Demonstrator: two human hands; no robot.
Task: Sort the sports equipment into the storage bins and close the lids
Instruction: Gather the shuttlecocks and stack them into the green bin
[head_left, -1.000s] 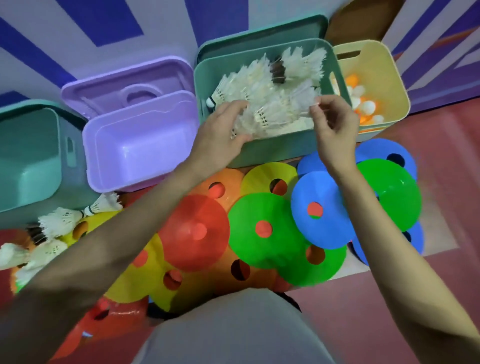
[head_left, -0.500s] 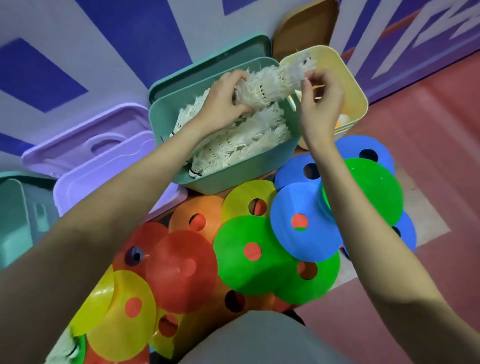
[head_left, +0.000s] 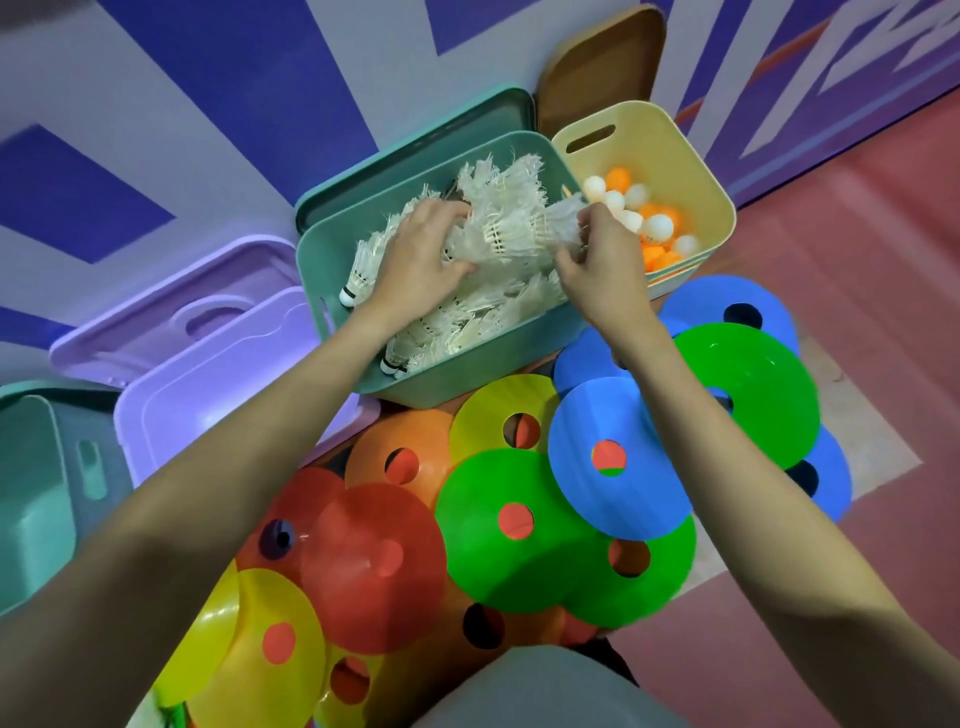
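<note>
Across the floor by the wall, flat marker cones lie unsorted before the open bins. Behind them, the teal bin brims with shuttlecocks; the yellow bin beside it holds balls. Both the left hand and the right hand have fingers curled around a shuttlecock bundle above the pile. Heaped this high, feathers could spill over or jam the lid.
</note>
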